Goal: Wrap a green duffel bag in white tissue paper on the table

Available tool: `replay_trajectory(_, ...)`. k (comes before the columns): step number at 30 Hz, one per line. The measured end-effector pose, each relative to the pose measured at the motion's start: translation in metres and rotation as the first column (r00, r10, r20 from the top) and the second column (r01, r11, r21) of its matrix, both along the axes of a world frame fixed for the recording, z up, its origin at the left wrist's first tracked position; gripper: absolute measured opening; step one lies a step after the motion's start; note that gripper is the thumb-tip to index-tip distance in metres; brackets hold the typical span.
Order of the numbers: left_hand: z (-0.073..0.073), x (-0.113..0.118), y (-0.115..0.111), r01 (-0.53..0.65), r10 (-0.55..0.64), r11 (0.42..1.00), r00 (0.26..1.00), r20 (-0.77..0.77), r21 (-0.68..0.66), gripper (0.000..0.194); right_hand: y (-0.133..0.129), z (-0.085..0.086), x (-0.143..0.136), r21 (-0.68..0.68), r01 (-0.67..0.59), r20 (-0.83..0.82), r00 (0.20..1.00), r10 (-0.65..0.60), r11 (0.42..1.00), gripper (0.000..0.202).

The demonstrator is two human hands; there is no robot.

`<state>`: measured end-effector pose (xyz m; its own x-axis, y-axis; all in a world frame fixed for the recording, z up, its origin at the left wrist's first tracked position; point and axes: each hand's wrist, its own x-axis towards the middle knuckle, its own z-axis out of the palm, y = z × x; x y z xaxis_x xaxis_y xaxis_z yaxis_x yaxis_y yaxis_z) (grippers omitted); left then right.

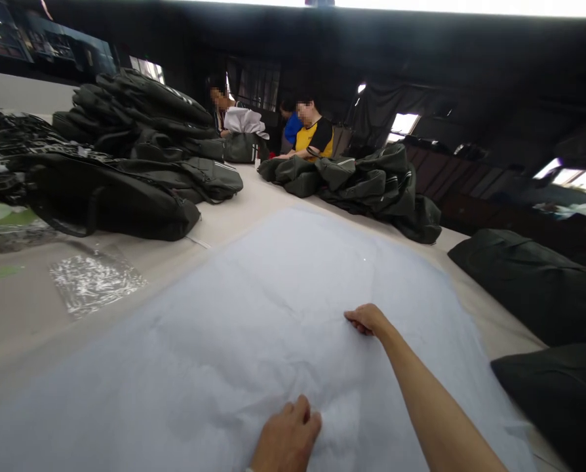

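A large, thin white sheet lies spread over the pale table, with creases around the hands. My right hand reaches onto the middle right of the sheet, its fingers closed in a pinch on the material. Nearer the bottom edge of the view, my left hand is curled down on the sheet, fingers bent and closed on wrinkled material. Its fingertips are partly hidden.
Dark green bags are piled at the left, more bags at the back, and dark bags along the right edge. A clear plastic packet lies left on the table. A person in yellow and black stands behind.
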<state>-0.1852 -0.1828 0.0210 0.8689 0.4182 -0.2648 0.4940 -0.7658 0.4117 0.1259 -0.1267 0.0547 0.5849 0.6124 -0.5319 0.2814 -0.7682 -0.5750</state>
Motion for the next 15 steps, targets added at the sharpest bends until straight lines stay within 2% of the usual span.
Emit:
replay_trajectory(3,-0.005,0.000,-0.002,-0.003,0.003,1.000,1.000,0.013,0.024,0.034,0.000,-0.018,0.009,-0.186,-0.003,0.065,0.998,0.016,0.983,0.034)
replay_trajectory(6,-0.005,0.000,-0.002,-0.011,0.010,0.999,1.000,0.016,0.032,0.031,-0.004,-0.020,0.014,-0.224,-0.007,0.129,0.991,0.036,0.975,0.042)
replay_trajectory(8,-0.001,0.001,-0.001,-0.006,0.007,1.000,1.000,-0.018,0.006,0.031,-0.007,-0.018,0.016,-0.195,0.003,0.138,0.990,0.024,0.981,0.045)
replay_trajectory(11,0.008,0.003,0.001,-0.002,-0.001,0.999,0.998,-0.067,-0.038,0.034,-0.017,-0.007,0.019,-0.105,0.021,0.050,0.999,-0.016,0.994,0.040)
replay_trajectory(15,0.016,0.004,0.004,-0.021,0.016,0.997,0.997,-0.074,-0.076,0.038,-0.040,0.030,0.014,0.143,0.006,-0.136,0.991,0.014,0.990,0.021)
